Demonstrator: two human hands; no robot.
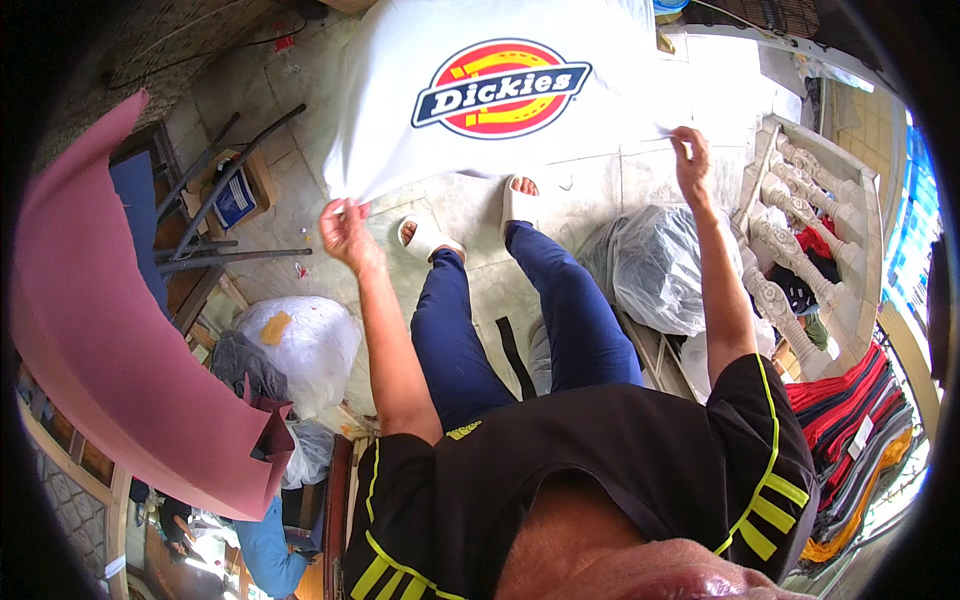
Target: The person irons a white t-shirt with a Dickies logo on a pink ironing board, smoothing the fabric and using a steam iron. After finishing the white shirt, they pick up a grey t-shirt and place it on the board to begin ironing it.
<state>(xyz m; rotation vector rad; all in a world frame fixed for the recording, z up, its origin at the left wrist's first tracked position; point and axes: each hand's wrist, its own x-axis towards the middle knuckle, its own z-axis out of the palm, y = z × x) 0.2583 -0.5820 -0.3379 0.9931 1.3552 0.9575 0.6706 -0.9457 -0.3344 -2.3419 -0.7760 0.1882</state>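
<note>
White cloth, spread wide and pinched at its two near corners, which were drawn out to points. A printed oval emblem in red, yellow and navy, crossed by a slanting banner, faced upward; the cloth's far part passed the view's upper edge.

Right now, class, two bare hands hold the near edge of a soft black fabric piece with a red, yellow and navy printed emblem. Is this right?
Not quite: the head view shows white fabric, not black. The left hand and right hand do hold its near edge, and the printed emblem is red, yellow and navy.
</note>
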